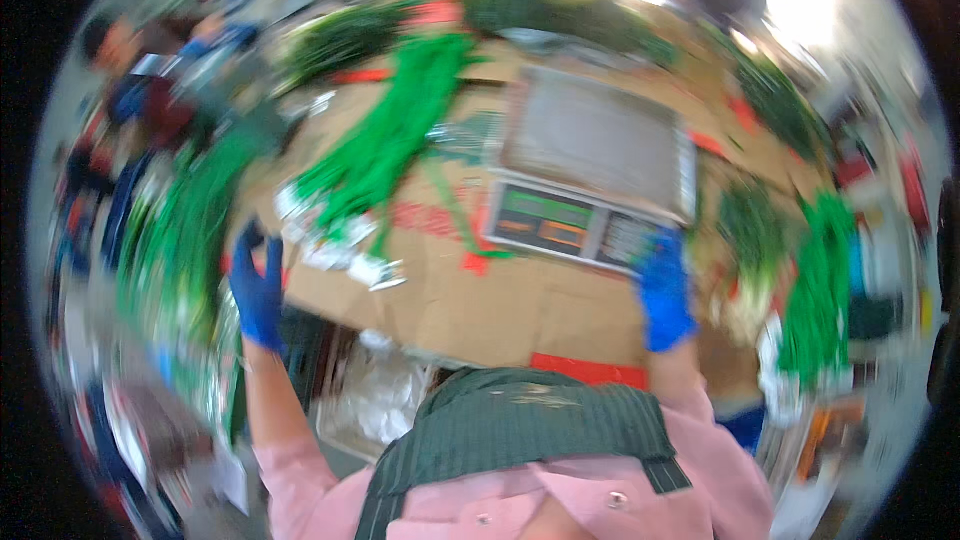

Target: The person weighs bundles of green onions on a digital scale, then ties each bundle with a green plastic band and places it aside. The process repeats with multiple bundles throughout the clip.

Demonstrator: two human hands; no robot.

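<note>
Blue gloves cover both of my hands. My left hand (259, 289) is raised at the left edge of the cardboard-covered table (480, 315), thumb and fingers apart, with nothing seen in it. My right hand (666, 296) reaches to the keypad at the front right corner of a digital scale (551, 221). Blur hides whether its fingertips press the keys or hold something small. Bare metal shows across the weighing pan (600, 135). Left of the scale lies a bundle of bright green strips (382, 135) with white tags at the near end.
Long green-leaved vegetables (180, 232) are heaped at the left. More bunches (345, 37) line the table's back. A white-stemmed bunch (750, 240) and more green strips (817, 292) lie right. Clear plastic (382, 382) sits below the front edge. Another person (112, 45) is at far left.
</note>
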